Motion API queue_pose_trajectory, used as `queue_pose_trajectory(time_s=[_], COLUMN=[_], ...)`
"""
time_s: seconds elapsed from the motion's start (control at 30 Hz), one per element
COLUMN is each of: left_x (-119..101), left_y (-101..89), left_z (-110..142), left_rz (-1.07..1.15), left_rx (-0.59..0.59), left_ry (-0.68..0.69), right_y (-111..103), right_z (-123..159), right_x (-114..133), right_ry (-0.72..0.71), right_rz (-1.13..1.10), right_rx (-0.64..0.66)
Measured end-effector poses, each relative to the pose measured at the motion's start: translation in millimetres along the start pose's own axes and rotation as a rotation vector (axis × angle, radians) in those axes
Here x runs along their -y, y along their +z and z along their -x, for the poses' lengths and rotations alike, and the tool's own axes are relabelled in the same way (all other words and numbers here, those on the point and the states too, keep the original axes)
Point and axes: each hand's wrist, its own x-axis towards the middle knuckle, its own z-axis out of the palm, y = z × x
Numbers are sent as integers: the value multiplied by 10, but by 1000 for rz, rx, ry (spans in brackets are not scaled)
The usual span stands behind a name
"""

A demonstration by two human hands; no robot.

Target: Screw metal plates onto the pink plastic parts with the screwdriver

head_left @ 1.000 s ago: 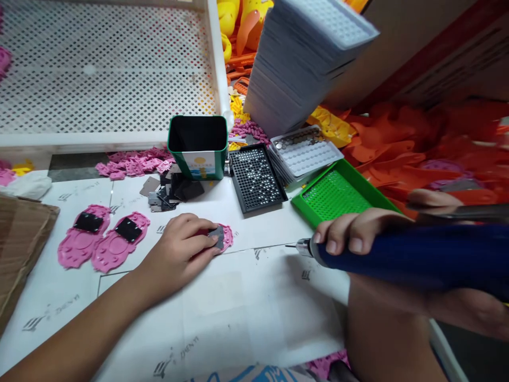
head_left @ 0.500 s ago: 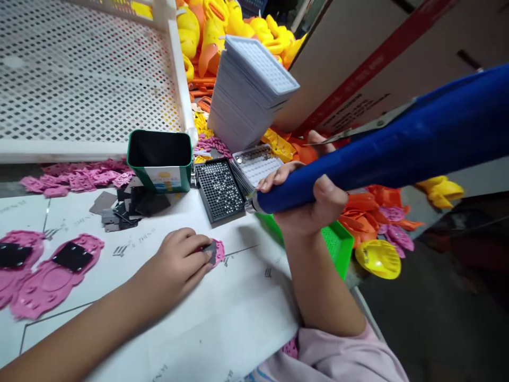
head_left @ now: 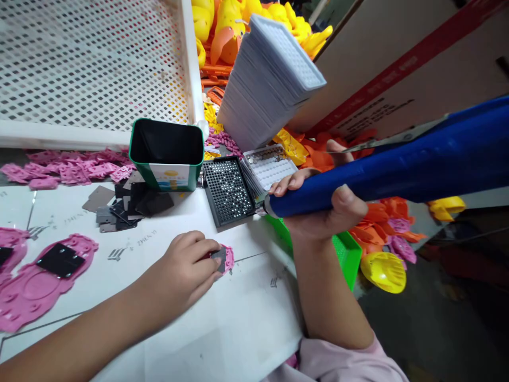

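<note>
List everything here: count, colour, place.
tool: one, blue, right
piece: one, pink, centre
shells: two, pink, left
tin: one, green, left
plates: several, dark, before tin
perforated tray: one, black, centre
walled tray: one, green, right
stacked trays: many, white, centre
small parts: many, pink, left
crate: one, white, top left
plastic parts: many, yellow and orange, background
carton: one, red stripe, right
table: one, white, foreground
left hand: one, on piece
right hand: one, around tool

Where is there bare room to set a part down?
The white sheet is bare between left forearm and right forearm, and between left hand and pink shells at left. Crowded beyond: dark plates, green container, black tray.
</note>
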Motion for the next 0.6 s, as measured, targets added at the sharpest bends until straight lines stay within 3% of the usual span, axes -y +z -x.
queue_pose_trajectory(time_s=[0.2, 0.6], left_x=[-5, 17], left_y=[-12, 42], left_z=[-10, 22], left_rz=[-12, 14], left_rx=[20, 8], left_ry=[3, -17], right_y=[-15, -29], right_z=[-4, -2], right_x=[8, -4], right_ry=[20, -28], right_rz=[16, -20], right_rx=[-18, 95])
